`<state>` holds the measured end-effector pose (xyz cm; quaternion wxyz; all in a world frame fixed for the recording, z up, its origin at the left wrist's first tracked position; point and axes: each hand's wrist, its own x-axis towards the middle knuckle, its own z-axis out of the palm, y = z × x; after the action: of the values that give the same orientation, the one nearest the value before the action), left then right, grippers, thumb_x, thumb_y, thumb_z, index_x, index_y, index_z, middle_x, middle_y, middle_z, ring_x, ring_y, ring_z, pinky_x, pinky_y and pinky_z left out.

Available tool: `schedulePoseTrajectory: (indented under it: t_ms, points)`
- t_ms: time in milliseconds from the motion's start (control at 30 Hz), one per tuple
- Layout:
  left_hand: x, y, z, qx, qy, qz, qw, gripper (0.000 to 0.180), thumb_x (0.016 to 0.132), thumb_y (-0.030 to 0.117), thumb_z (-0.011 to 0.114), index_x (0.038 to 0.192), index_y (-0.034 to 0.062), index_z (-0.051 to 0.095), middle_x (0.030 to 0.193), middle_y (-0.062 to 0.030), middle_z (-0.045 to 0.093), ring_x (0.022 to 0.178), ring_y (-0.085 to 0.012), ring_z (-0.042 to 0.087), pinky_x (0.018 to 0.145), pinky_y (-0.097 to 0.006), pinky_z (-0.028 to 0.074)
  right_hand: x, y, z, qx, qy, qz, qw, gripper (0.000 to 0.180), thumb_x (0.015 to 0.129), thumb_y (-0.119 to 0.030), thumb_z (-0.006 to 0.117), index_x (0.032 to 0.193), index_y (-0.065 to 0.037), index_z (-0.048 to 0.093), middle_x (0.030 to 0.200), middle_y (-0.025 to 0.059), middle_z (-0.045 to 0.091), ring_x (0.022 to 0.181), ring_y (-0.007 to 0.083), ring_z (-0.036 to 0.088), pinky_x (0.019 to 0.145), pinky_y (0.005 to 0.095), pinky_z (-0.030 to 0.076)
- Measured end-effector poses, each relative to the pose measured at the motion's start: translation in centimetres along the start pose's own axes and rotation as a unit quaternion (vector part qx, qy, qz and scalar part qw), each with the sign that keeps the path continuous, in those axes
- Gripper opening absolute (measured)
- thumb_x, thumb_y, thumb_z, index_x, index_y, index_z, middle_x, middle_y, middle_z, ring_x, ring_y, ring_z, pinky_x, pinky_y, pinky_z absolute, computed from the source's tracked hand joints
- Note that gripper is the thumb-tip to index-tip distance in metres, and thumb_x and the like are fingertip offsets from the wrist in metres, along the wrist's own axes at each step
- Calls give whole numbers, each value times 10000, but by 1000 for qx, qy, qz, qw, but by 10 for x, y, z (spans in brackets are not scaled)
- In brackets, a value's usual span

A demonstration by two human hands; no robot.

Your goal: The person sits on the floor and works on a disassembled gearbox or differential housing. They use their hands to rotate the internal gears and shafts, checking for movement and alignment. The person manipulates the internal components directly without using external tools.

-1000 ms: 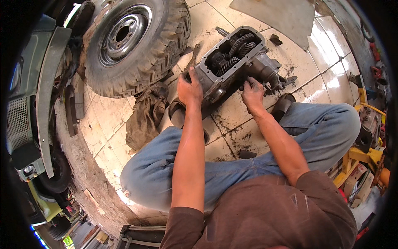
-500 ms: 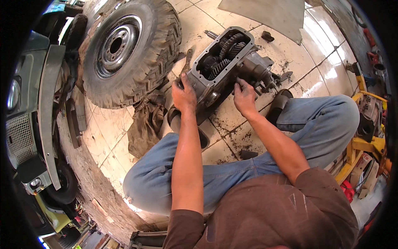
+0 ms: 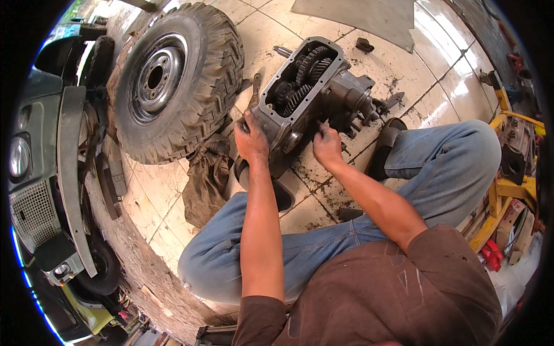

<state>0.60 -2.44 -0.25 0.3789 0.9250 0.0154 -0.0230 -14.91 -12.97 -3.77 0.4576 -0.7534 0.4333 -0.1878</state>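
The open-topped gearbox housing (image 3: 312, 111) on the tiled floor (image 3: 170, 209) holds gears (image 3: 298, 100), the lower parts lost in shadow, with the half-curled left hand (image 3: 252, 142) against its near end, the bent-fingered right hand (image 3: 328, 147) beside it, either's grip indiscernible.

Downward head view (wide fisheye)

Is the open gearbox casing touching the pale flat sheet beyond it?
Apart. The head view shows a strip of floor tiles between the gearbox casing and the pale flat sheet.
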Motion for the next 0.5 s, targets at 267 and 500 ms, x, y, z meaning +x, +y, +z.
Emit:
schedulePoseTrajectory:
  t_ms: [267, 500]
  points:
    - [1, 3, 0, 4, -22, -6, 1000, 882, 924, 771, 403, 1288, -11, 584, 1228, -268, 645, 1154, -453, 595, 965, -499, 440, -7, -6, 5, 41, 56, -67, 995, 386, 941, -64, 528, 1294, 68, 613, 995, 288, 701, 843, 269, 691, 795, 335, 522]
    - [1, 6, -3, -14, -33, 1, 999, 810, 931, 757, 415, 1216, 23, 607, 1126, -225, 685, 1058, -434, 631, 903, -495, 455, -5, -22, -3, 99, 48, -28, 994, 369, 918, -5, 539, 1265, 84, 622, 958, 329, 662, 891, 433, 686, 797, 405, 536]
